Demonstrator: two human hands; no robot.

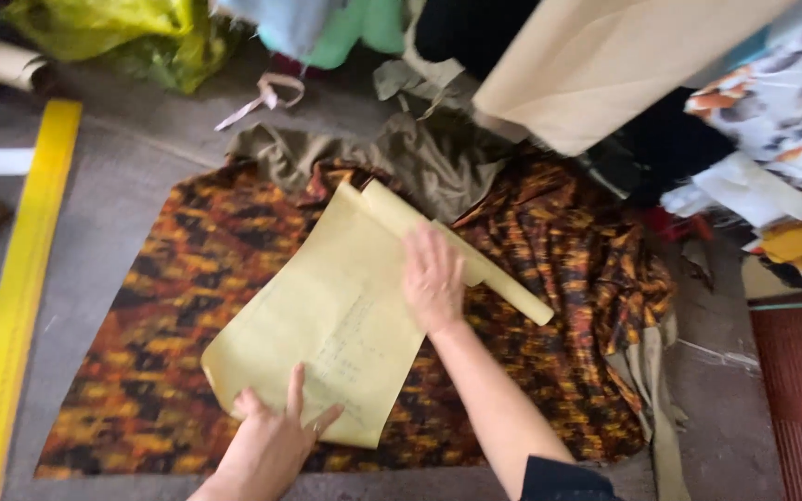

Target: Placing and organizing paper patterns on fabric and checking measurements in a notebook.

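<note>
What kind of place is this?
Likely a tailoring or fabric workshop. Both hands, left hand and right hand, press a yellow paper pattern sheet flat on orange-and-black patterned fabric; a long yellow ruler lies alongside, and folded cloth piles crowd the far edge.

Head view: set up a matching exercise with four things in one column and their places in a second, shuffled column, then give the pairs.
Things
1. yellow paper sheet
2. long yellow ruler
3. olive-grey cloth
4. right hand

Places
A. along the left edge of the floor
B. pressing on the sheet beside its rolled-up edge
C. bunched at the far edge of the patterned orange fabric
D. spread on top of the patterned orange fabric

Pairs: 1-D, 2-A, 3-C, 4-B
</note>
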